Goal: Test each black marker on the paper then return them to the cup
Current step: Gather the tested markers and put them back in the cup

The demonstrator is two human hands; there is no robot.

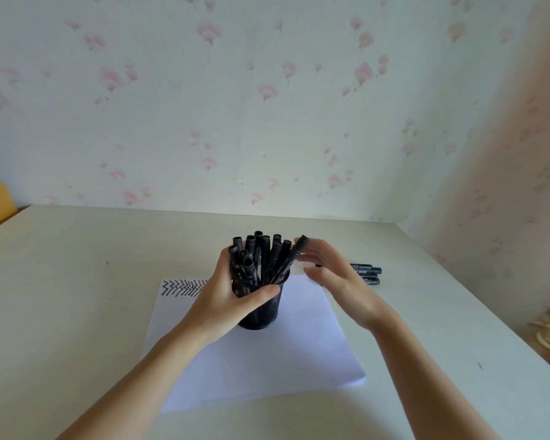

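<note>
Black mesh pen cup [261, 312], full of markers, gripped by one hand on the white paper [267, 357].

Left hand [232, 296] wraps the cup's rim and the bundle of black markers [254, 258], thumb curled across the front; the cup stands upright on the sheet near its far edge. Right hand [334, 274] is at the cup's 3 o'clock, fingers straight and spread, fingertips just beside a leaning marker [294, 257] at the bundle's right; I cannot tell whether they touch it. Zigzag ink strokes [183, 288] mark the paper's far-left corner, at 9 o'clock from the cup. More black markers [369, 274] lie flat on the pale table [77, 296], behind the right hand.
</note>
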